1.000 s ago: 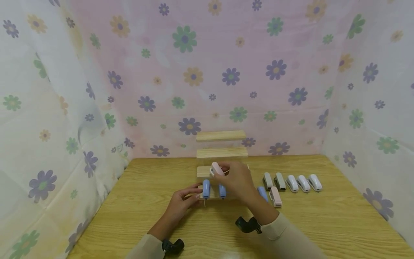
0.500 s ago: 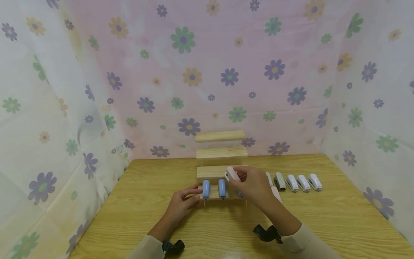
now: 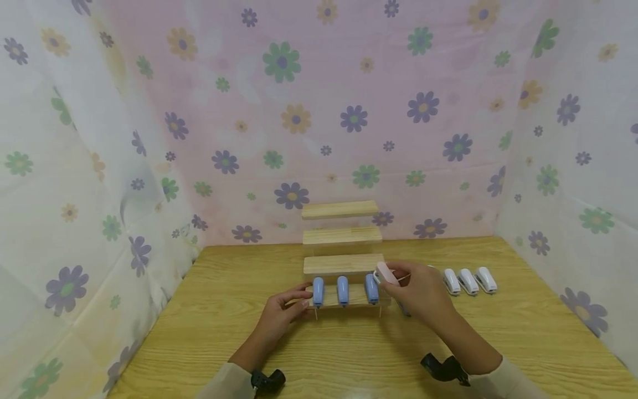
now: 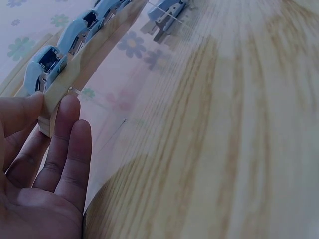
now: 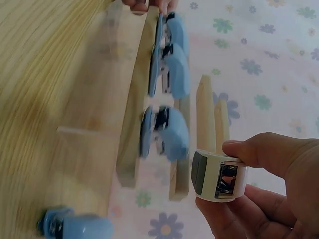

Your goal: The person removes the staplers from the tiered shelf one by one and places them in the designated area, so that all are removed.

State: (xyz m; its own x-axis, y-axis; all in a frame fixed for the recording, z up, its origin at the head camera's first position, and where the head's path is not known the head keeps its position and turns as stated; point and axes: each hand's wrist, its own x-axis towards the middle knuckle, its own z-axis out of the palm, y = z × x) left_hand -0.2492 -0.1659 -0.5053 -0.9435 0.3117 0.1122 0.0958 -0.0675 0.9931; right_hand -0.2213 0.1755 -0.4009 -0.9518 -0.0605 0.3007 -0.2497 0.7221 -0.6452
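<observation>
Lowest in the frame, at bottom centre, the beige sleeves carry black wrist mounts (image 3: 268, 381) over the wood-grain table (image 3: 209, 343). Left of centre, the left hand (image 3: 284, 306) pinches the left end of the lowest wooden step (image 3: 330, 296) between thumb and fingers; two of its fingers extend below the board in the left-wrist view. Right of centre, the right hand (image 3: 421, 288) has thumb and fingertips together on the pink mini stapler (image 3: 387, 273), close to that step's right end. The stapler lies at the hand's left in the frame, its long axis slanting from upper left to lower right, whereas the three blue mini staplers (image 3: 342, 289) on the step run nearly straight up the frame. The right-wrist view shows it apart from the nearest blue one. That slant against the row seems the relation that matters most, and the right hand is the nearer one. A loose blue stapler (image 5: 82, 226) sits on the table, mostly hidden in the head view. Farther off are three white staplers (image 3: 468, 281) at right, three higher steps (image 3: 342, 235) at centre, then the flowered cloth (image 3: 319, 83).
</observation>
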